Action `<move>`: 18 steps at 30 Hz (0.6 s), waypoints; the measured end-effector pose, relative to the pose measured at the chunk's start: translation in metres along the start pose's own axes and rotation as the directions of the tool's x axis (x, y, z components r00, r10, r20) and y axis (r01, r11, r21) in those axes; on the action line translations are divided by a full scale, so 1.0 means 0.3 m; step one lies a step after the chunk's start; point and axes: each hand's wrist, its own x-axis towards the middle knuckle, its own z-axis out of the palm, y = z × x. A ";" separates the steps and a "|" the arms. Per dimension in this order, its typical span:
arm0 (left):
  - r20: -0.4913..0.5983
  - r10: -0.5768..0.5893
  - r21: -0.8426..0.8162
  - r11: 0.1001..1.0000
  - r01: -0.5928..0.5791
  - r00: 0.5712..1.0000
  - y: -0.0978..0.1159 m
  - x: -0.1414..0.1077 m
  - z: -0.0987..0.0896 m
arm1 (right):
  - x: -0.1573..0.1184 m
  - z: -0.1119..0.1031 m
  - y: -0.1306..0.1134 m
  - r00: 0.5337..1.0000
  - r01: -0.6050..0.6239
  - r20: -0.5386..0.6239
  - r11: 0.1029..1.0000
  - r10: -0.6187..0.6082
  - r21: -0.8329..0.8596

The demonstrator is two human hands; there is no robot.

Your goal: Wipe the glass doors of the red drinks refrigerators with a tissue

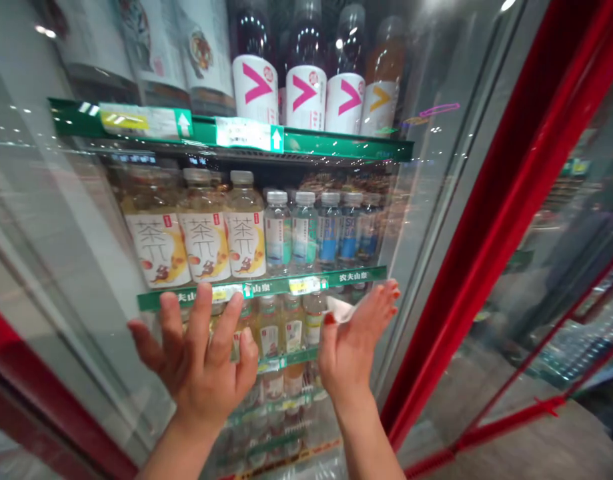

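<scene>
The left hand [199, 353] is spread open, fingers up, close before the glass cooler door [86, 200], while a white tissue [339, 310] sits at the right hand's [353, 340] thumb, its grip unclear.

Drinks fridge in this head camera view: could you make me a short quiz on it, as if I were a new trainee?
1. Which hand is next to the white tissue: the left hand or the right hand?
2. True or false: the pink-arrow bottles stand on a shelf above the tea bottles.
3. What colour is the door frame on the right of the view?

Key: 1. The right hand. 2. True. 3. Red.
</scene>
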 end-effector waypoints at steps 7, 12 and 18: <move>0.041 0.013 -0.084 0.996 -0.010 0.999 -0.004 -0.011 -0.039 | -0.104 -0.040 0.046 0.895 0.428 0.165 0.901 -0.414 -0.063; 0.066 -0.047 -0.024 0.999 0.049 0.997 -0.047 -0.089 -0.073 | 0.089 -0.057 0.079 0.996 0.078 0.043 0.992 -0.074 -0.098; 0.055 -0.069 0.032 0.997 0.067 0.996 -0.060 -0.110 -0.037 | 0.052 0.000 -0.167 0.882 0.448 0.164 0.894 -0.442 -0.003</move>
